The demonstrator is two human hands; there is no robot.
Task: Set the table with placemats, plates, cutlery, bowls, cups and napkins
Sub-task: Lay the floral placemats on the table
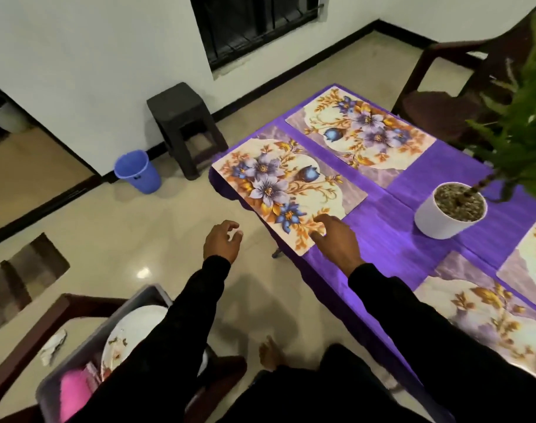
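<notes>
Pressing R hand (336, 236) on placemat (286, 192) corner at tabletop (382, 233) edge, fingers curled; L hand (222, 241) loose, holding nothing, over bare floor (169, 239).

home dining room; table (382, 239), chair (443, 87)

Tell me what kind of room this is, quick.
Most likely a home dining room. A table under a purple cloth carries floral placemats and a potted plant; dark wooden chairs stand around it, and a bin holding plates sits on the near one.
</notes>
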